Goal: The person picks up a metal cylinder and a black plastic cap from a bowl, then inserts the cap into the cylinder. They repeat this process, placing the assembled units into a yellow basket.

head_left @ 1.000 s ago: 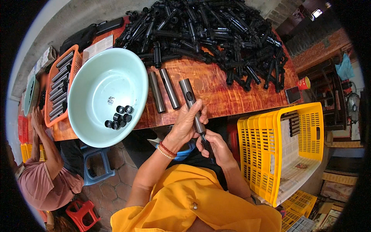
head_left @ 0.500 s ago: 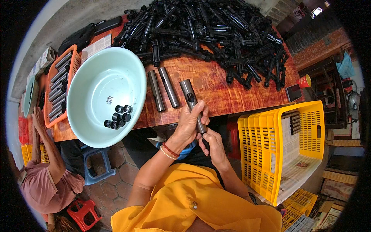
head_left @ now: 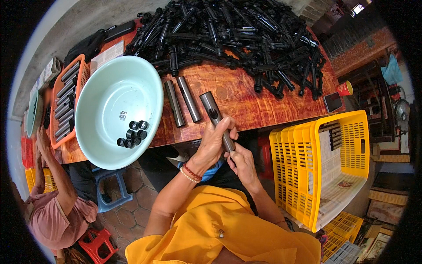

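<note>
My left hand point(head_left: 214, 140) is wrapped round a grey metal tube point(head_left: 208, 102) with an oval slot near its upper end. The tube slants, its open top pointing away from me over the table edge. At its lower end my right hand point(head_left: 244, 166) is closed, fingers bent against the tube's bottom; any small part inside those fingers is hidden. Two similar slotted tubes point(head_left: 189, 99) lie side by side on the wooden table point(head_left: 228, 88) just beyond. To their left, a pale blue basin point(head_left: 103, 99) holds several small black round caps point(head_left: 136, 133).
A big heap of black tubular parts point(head_left: 246, 35) covers the table's far side. An orange basket point(head_left: 83, 79) of metal tubes stands left, near another person's arms point(head_left: 57, 176). A yellow crate point(head_left: 292, 171) lined with newspaper is at right, below a phone point(head_left: 333, 102).
The right fingers have closed up more against the tube's lower end. The left hand keeps its hold, and the view has shifted slightly.
</note>
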Available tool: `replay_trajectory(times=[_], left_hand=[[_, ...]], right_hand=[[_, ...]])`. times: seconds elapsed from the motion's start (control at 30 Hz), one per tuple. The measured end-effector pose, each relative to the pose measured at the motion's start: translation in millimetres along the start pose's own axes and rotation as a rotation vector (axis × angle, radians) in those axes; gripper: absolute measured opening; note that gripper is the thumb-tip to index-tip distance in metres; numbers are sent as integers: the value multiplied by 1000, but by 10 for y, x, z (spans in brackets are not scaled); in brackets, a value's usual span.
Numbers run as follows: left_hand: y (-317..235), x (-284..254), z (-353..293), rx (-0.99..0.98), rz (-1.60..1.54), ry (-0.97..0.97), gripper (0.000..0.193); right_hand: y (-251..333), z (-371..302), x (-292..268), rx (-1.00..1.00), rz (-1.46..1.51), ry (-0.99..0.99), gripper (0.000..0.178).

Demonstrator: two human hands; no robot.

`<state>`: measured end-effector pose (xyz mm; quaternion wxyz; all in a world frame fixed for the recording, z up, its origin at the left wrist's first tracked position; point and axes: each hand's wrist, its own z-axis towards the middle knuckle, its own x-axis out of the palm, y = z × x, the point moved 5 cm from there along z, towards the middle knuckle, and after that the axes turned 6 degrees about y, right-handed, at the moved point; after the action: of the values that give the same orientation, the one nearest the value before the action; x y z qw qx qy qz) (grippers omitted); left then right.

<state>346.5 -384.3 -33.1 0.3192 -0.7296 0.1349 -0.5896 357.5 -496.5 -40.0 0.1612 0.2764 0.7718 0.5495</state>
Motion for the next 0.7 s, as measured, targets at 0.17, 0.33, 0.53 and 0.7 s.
replay_trajectory(times=[0.17,0.33,0.53,0.7], left_hand=[[-82,-44,76,78,-92,130,43],[-202,-50,172,222,-166,23,46],[-272,139,161,91,-152,-208,36],[-166,-1,202,121,-335,-190,29]], right_hand=[[141,34,-31,-77,-82,74,23],[194,-97,-82,87,209,217,29],[397,-204,-197,-423,-652,-331,27],[490,-254,-157,-506,-1113,-404,37]])
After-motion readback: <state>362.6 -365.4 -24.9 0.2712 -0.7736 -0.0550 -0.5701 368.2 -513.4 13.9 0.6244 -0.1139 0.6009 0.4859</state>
